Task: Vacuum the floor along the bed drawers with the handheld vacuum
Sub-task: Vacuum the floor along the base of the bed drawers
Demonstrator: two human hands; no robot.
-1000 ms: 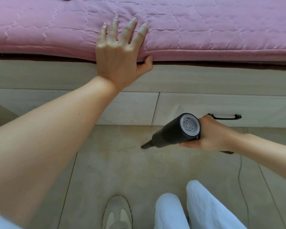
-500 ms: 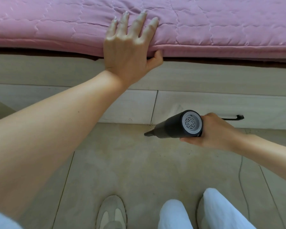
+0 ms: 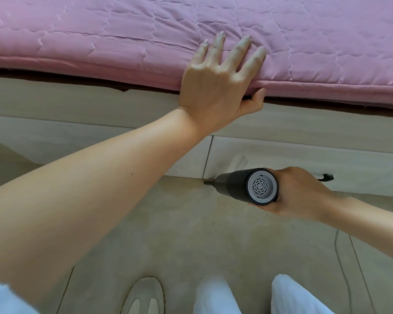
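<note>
My right hand [image 3: 302, 192] grips a black handheld vacuum [image 3: 243, 185] with a grey vented end cap facing me. Its thin nozzle tip [image 3: 208, 182] touches the beige tiled floor [image 3: 191, 234] right at the foot of the pale wooden bed drawers [image 3: 304, 162], near the seam between two drawer fronts. My left hand [image 3: 220, 87] rests flat on the edge of the pink quilted mattress [image 3: 123, 41], fingers spread on top and thumb tucked under the edge. Small dark specks lie on the floor below the vacuum.
A black drawer handle [image 3: 327, 177] pokes out behind my right hand. My white-trousered knees [image 3: 216, 298] and a beige slipper [image 3: 143, 295] sit at the bottom. A thin crack [image 3: 337, 250] runs down the tile at right.
The vacuum's nozzle has moved from the open floor up to the base of the drawers. My left hand has stayed pressed on the mattress edge while my view shifted left.
</note>
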